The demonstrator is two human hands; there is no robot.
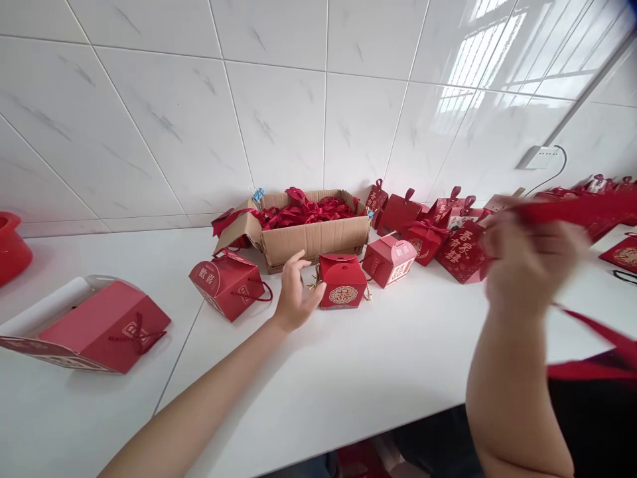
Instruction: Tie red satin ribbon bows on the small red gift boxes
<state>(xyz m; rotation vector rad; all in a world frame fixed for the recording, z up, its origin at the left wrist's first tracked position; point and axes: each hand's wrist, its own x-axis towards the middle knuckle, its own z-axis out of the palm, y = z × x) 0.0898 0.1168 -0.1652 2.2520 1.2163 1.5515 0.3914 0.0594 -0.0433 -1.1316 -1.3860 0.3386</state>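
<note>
My left hand reaches over the table with fingers apart, its thumb beside a small red gift box bearing a gold round emblem. Whether the thumb touches the box I cannot tell. On the right, my right hand is raised and smeared by motion. Its fingers appear closed on a wide red ribbon, which trails off to the right edge. Behind the left hand stands an open cardboard box heaped with red ribbons.
Pink-red boxes stand on both sides, one at left and one at right. An open red box lies at far left near a red container. Several gift boxes line the tiled wall, below a power socket.
</note>
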